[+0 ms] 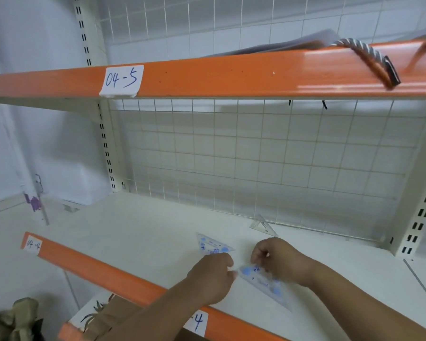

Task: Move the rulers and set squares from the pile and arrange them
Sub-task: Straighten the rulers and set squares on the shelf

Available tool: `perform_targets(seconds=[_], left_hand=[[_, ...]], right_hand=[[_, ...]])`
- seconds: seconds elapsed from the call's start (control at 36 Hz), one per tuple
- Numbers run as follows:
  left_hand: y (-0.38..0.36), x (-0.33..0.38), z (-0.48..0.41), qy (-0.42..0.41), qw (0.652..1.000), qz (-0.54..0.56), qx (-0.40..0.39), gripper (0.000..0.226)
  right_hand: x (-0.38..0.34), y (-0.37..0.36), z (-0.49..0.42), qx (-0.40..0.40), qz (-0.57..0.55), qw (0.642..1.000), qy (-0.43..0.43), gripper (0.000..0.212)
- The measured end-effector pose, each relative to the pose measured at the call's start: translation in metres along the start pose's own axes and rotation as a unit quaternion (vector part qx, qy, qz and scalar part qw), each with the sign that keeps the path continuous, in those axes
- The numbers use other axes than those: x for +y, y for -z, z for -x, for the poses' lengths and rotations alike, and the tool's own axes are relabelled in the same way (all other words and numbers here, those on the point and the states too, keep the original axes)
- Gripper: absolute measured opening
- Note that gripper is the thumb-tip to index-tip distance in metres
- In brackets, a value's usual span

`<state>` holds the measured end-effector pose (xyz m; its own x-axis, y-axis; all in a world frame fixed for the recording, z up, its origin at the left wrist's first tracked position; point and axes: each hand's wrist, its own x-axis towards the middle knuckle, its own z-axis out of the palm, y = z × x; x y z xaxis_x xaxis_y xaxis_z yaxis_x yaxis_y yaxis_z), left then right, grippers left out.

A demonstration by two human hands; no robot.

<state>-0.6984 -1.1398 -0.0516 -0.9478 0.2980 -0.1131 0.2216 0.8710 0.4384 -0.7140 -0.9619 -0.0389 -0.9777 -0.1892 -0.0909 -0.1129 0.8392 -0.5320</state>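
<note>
the blue-printed set square (265, 279) sits on or just over the white shelf board (145, 232), between the two hands: the right hand (279, 263) has its fingers (257, 258) curled down on the piece's upper end and seems to pinch it, while the left hand (212, 276) is curled with one fingertip (234, 274) at the nearest corner, and whether that tip grips or only touches i cannot tell. it looks like thin clear plastic, so probably light, stiff in the flat yet liable to flex or snap at the points, and slick on the painted board; lying flat it offers no edge to get under, so it is best taken by the rim near a corner or slid to the shelf lip first. a second printed set square (213, 244) lies just beyond the left fingers, and a plain clear set square (262, 226) beyond the right fingers, by the wire mesh back (256, 156). behind the right fingers the held piece's long point fades beside the forearm, its markings are blurred, and no rulers or pile are in view
</note>
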Motion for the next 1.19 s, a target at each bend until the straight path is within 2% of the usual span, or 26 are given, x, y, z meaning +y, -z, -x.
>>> perform_targets(seconds=[0.11,0.28,0.33,0.39,0.44,0.53,0.64,0.72,0.83,1.03,1.11,1.19], left_hand=[[0.002,0.004,-0.005,0.011,0.997,0.079,-0.016,0.018],[0.01,0.006,-0.005,0.046,0.967,0.239,-0.072,0.03],[0.011,0.006,-0.005,0.044,0.963,0.26,-0.06,0.032],[0.011,0.007,-0.008,0.055,0.957,0.284,-0.019,0.033],[0.012,0.006,-0.012,0.078,0.948,0.308,0.024,0.034],[0.013,0.002,-0.018,0.102,0.938,0.327,0.054,0.035],[0.015,0.0,-0.019,0.127,0.917,0.376,0.038,0.037],[0.012,0.001,-0.018,0.113,0.919,0.376,0.039,0.036],[0.006,-0.002,-0.02,0.067,0.939,0.33,0.065,0.037],[0.0,-0.004,-0.019,0.023,0.949,0.311,0.041,0.033],[-0.003,-0.004,-0.019,-0.033,0.975,0.22,0.029,0.021],[-0.007,-0.002,-0.018,-0.048,0.986,0.159,0.02,0.056]], right_hand=[[-0.004,0.005,0.007,-0.003,-0.131,0.991,0.026,0.039],[-0.006,0.006,0.007,0.061,-0.208,0.976,0.033,0.034],[-0.007,0.006,0.007,0.092,-0.213,0.972,0.029,0.026],[-0.007,0.005,0.007,0.14,-0.168,0.975,0.033,0.008],[-0.004,0.005,0.008,0.162,-0.063,0.984,0.039,0.028],[-0.004,0.002,0.015,0.154,0.053,0.985,0.059,0.053],[-0.004,-0.002,0.018,0.158,0.121,0.978,0.069,0.048],[-0.004,-0.004,0.02,0.176,0.129,0.974,0.066,0.043],[-0.003,-0.007,0.024,0.19,0.144,0.97,0.053,0.042],[-0.001,-0.014,0.037,0.206,0.151,0.967,0.027,0.04],[0.002,-0.014,0.046,0.22,0.155,0.963,0.015,0.04],[0.004,-0.013,0.057,0.228,0.164,0.96,-0.004,0.039]])
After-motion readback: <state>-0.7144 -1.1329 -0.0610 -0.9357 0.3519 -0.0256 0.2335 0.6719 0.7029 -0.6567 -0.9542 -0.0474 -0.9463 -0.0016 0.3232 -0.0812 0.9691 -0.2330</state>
